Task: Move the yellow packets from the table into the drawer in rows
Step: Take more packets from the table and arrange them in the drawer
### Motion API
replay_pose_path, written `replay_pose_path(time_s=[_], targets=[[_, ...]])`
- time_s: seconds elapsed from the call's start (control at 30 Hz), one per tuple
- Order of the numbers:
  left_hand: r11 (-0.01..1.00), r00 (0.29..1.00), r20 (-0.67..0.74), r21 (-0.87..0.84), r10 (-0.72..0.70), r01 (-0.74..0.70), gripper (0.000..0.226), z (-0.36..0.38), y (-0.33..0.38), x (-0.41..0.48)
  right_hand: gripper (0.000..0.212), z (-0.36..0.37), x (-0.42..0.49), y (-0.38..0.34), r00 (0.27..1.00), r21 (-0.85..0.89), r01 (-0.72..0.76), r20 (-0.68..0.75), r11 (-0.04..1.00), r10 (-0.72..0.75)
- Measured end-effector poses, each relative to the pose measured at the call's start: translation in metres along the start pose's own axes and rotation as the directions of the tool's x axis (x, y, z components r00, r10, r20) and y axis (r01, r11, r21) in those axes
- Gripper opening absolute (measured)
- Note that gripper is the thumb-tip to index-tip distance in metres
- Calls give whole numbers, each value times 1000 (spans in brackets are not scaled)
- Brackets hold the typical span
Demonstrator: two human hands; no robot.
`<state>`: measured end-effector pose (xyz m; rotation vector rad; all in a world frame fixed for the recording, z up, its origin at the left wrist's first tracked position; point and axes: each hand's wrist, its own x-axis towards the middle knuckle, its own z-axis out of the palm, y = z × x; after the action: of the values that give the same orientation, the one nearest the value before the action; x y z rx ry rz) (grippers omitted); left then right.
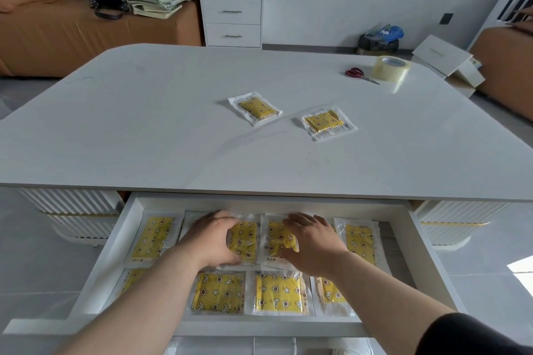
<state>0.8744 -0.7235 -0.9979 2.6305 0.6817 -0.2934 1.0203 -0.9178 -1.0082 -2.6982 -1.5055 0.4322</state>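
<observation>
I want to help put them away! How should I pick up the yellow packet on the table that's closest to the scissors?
Take that yellow packet by its clear flat border, probably the corner pointing toward the drawer, coming from the near side. It lies flat and turned at an angle, apart from the other packet, so nothing blocks you. The thin rim pinches easier than the puffy yellow middle.

The small dark print on the yellow packets [154, 238] is too blurred to read.
</observation>
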Motion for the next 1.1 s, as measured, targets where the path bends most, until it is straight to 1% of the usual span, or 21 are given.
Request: replay_pose_path(time_s=[0.1, 0.23, 0.37, 0.53, 0.63, 0.7, 0.77, 0.83, 0.87, 0.93, 0.97, 1.03, 1.1], targets=[[999, 1000, -15, 36, -15, 16, 98, -3, 1, -3, 78, 0, -1, 2, 999, -15, 7, 31, 1000, -7], [990, 1000, 12, 139, 11, -13, 96, -4, 3, -1, 76, 1, 1, 2, 999, -38, 18, 51, 999, -16], [983, 999, 47, 183, 12, -20, 93, -3, 3, 2, 75, 1, 0, 3, 999, -41, 13, 53, 999, -11], [993, 997, 80, 120, 13, -23, 90, -1, 3, 3, 75, 1, 0, 2, 998, -36, 18, 55, 999, -16], [992, 996, 92, 121, 16, -27, 86, -5, 6, -1, 75, -5, -5, -2, 998, -42, 33, 46, 999, -31], [996, 997, 73, 81, 24, -29, 79, -14, 15, -9, 70, -17, -12, -8, 998, -33, 53, 47, 998, -51], [1000, 998, 56, 8, 28, -29, 67, -30, 32, -18, 60, -39, -20, -17, 996, -26, 69, 60, 997, -67], [998, 994, 103, -60, 33, -27, 54, -52, 54, -25, 49, -64, -29, -24, 995, -20, 79, 65, 997, -77], [995, 990, 136, -98, 41, -28, 49, -65, 63, -28, 46, -78, -33, -26, 995, -12, 87, 40, 996, -87], [987, 983, 168, -155, 78, -52, 44, -94, 78, -32, 42, -106, -42, -26, 994, 41, 96, -65, 995, -93], [981, 984, 151, -182, 95, -67, 41, -108, 82, -33, 39, -119, -46, -24, 987, 89, 96, -134, 991, -83], [958, 991, 71, -273, 114, -90, 35, -133, 84, -32, 33, -143, -49, -19, 961, 181, 93, -273, 979, -41], [911, 996, -16, -402, 91, -89, 23, -148, 80, -22, 30, -160, -43, -9, 936, 254, 84, -352, 964, 12]])
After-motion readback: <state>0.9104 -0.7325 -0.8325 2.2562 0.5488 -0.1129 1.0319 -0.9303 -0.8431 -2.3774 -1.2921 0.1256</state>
